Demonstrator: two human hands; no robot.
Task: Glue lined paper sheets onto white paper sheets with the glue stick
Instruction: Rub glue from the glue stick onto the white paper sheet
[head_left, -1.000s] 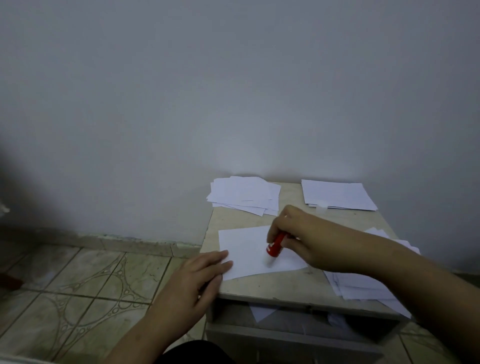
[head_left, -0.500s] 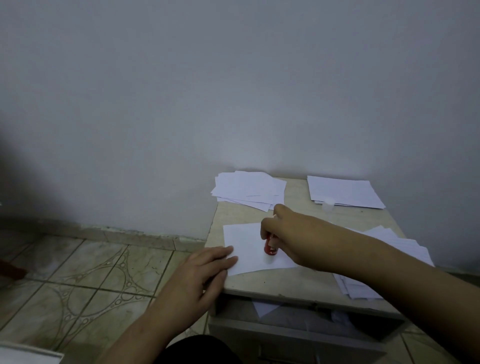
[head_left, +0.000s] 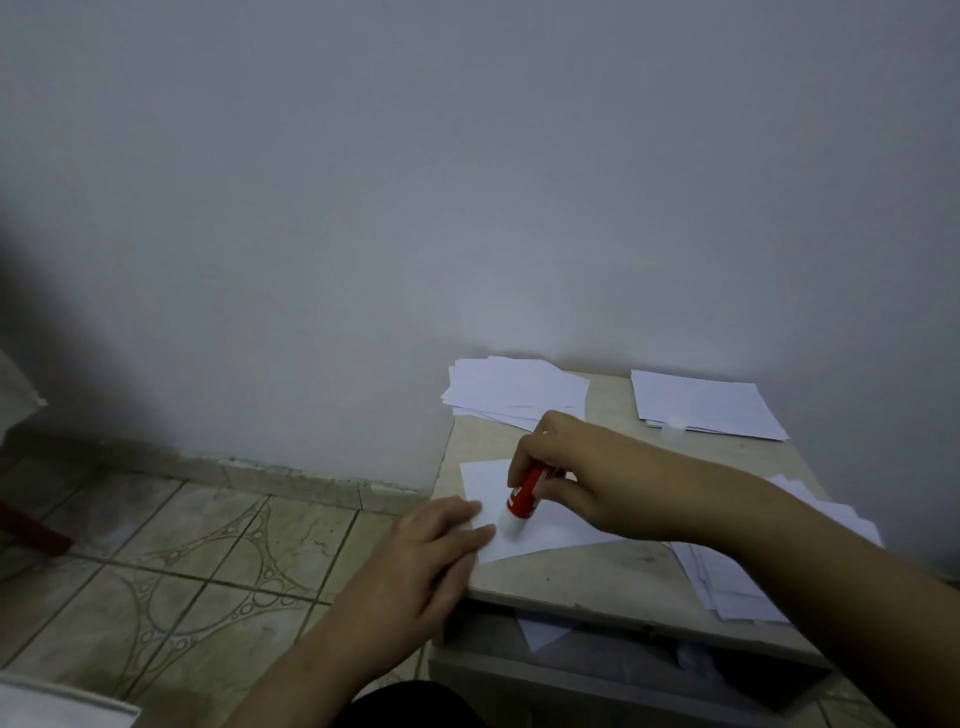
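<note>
Centre-right of frame: the right hand (head_left: 582, 473) grips a red glue stick (head_left: 523, 496) by its barrel; the left hand's (head_left: 436, 561) flat fingers pin the flimsy, likely slippery sheet (head_left: 550, 535).

Red glue stick (head_left: 523, 498) in right hand (head_left: 582, 480), apparently on paper (head_left: 545, 530).

1 glue stick (head_left: 522, 498), 1 sheet (head_left: 550, 530), 3 paper stacks (head_left: 514, 389), 2 hands (head_left: 576, 467).

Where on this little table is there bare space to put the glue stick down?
Bare tabletop runs along the front edge, below the sheet being glued, and in a strip between the two back stacks. The right side is crowded with loose sheets.
</note>
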